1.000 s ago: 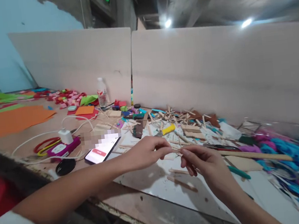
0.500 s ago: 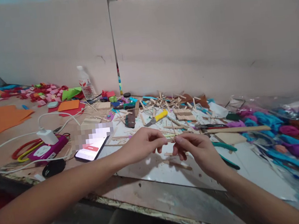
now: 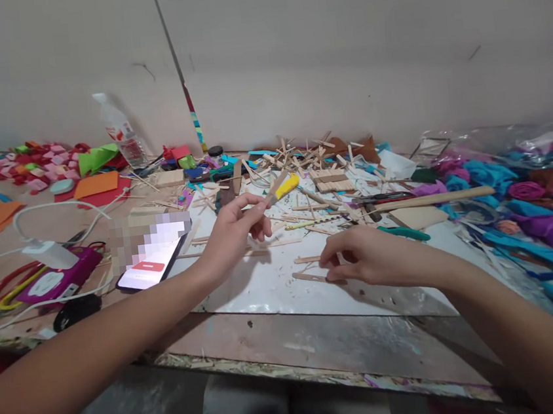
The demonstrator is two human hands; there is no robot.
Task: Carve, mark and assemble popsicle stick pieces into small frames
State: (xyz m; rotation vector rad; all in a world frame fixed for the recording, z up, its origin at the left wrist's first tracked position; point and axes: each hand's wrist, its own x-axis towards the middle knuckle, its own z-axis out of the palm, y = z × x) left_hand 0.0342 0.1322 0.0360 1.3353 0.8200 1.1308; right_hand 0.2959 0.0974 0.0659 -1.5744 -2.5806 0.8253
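Observation:
My left hand [image 3: 242,227] is raised over the white board [image 3: 266,294], thumb and fingers closed on a flat wooden craft stick [image 3: 277,188] that points up and away. Behind that stick a yellow utility knife [image 3: 287,186] lies among wood scraps. Lower and to the right, my right hand [image 3: 361,257] is curved palm down, with thumb and forefinger apart. Its fingertips are at a flat craft stick [image 3: 311,276] on the board, close to a second short stick [image 3: 306,260]. Whether they touch is hard to make out. Green-handled pliers [image 3: 405,233] lie partly hidden behind this hand.
A phone [image 3: 155,252], a purple power strip [image 3: 61,276] and white cables are on the left. A plastic bottle [image 3: 120,131] leans near the wall. Wooden sticks [image 3: 330,180] are heaped at the back. Coloured crepe paper [image 3: 550,224] covers the right side.
My hands, together at a thin yellowish strip before, have separated. The left moved left and up and has a craft stick; the right lowered to the sticks on the board. The view tilted down.

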